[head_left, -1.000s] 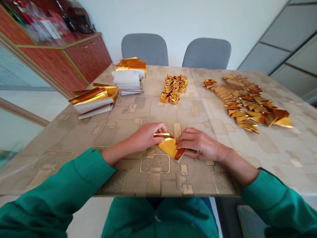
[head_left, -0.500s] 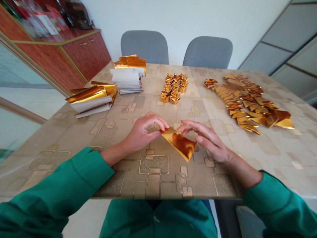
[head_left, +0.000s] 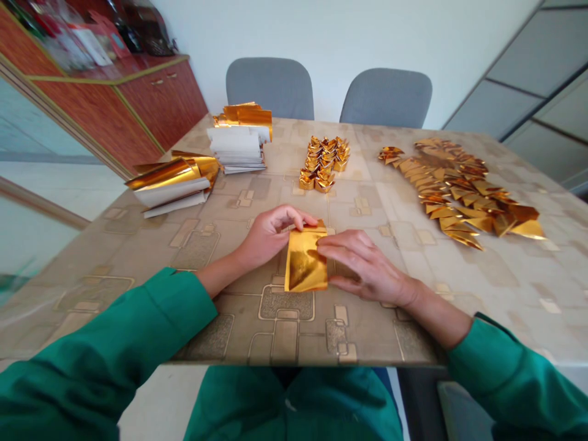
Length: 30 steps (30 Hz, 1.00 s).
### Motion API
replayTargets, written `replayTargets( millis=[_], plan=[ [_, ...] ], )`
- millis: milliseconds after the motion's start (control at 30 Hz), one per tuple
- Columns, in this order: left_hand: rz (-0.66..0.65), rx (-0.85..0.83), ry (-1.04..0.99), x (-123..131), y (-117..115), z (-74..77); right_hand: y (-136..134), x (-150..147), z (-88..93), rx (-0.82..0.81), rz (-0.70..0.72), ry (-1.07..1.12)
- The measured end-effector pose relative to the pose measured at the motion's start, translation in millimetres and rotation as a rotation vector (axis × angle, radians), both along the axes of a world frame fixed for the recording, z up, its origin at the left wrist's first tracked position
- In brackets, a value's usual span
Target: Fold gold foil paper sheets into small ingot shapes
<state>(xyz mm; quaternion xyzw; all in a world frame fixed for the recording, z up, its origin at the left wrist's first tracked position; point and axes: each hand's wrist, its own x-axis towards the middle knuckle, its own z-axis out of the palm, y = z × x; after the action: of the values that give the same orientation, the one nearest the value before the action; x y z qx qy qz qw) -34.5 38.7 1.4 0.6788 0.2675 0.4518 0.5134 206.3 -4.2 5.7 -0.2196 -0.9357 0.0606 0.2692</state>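
A folded piece of gold foil paper (head_left: 305,266) is held low over the near middle of the patterned table (head_left: 220,245), its long sides running toward me. My left hand (head_left: 278,236) pinches its far left corner, fingers over the top edge. On the right edge, my right hand (head_left: 362,263) has its thumb beside the paper and its fingers laid on the gold face. Beyond the hands stands a group of folded gold ingot shapes (head_left: 324,162) in short rows.
Flat-folded gold pieces (head_left: 454,190) lie overlapping at the right. At the left are bent gold sheets with white backs (head_left: 177,184) and a stack of white-backed sheets (head_left: 236,150). Two grey chairs (head_left: 271,89) stand behind the table, near a wooden cabinet (head_left: 156,104).
The gold foil paper has turned from a slant to nearly straight toward me. My right hand has moved left and its fingers now rest on the paper.
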Motion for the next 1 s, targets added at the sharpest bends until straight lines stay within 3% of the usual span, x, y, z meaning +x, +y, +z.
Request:
replayTargets(
  millis=[133, 200, 267, 367, 433, 633, 767, 900, 1000],
  plan=[
    [-0.048, -0.204, -0.133, 7.9, -4.0, -1.5, -1.2, -1.3, 3.1, 0.195, -0.215, 0.069],
    [-0.081, -0.135, -0.063, 11.4, -5.0, -2.3, -3.4, -3.0, 5.0, 0.274, -0.247, 0.071],
    [-0.081, 0.069, 0.088, 13.8, -3.4, -2.7, -5.9, -6.1, 6.1, 0.283, -0.176, 0.032],
    [-0.09, 0.418, 0.322, 15.1, 3.7, -4.3, -8.5, -12.4, 4.7, 0.172, 0.029, -0.11],
    [-0.138, 0.552, 0.439, 14.4, 9.6, -7.2, -9.2, -16.2, 2.0, 0.074, 0.118, -0.175],
    [-0.223, 0.678, 0.571, 2.4, 14.6, -12.6, -9.9, -21.5, -4.8, -0.219, 0.095, -0.031],
    [-0.144, 0.702, 0.656, -14.5, -8.5, 0.0, -10.3, -25.9, -4.0, -0.411, 0.042, 0.082],
    [0.091, 0.76, 0.778, -29.8, -55.7, 12.2, -9.9, -31.0, -3.4, -0.479, -0.061, 0.128],
    [0.118, 0.862, 0.787, -34.5, -88.5, 10.4, -7.5, -34.2, -3.9, -0.509, -0.092, 0.121]
  ],
)
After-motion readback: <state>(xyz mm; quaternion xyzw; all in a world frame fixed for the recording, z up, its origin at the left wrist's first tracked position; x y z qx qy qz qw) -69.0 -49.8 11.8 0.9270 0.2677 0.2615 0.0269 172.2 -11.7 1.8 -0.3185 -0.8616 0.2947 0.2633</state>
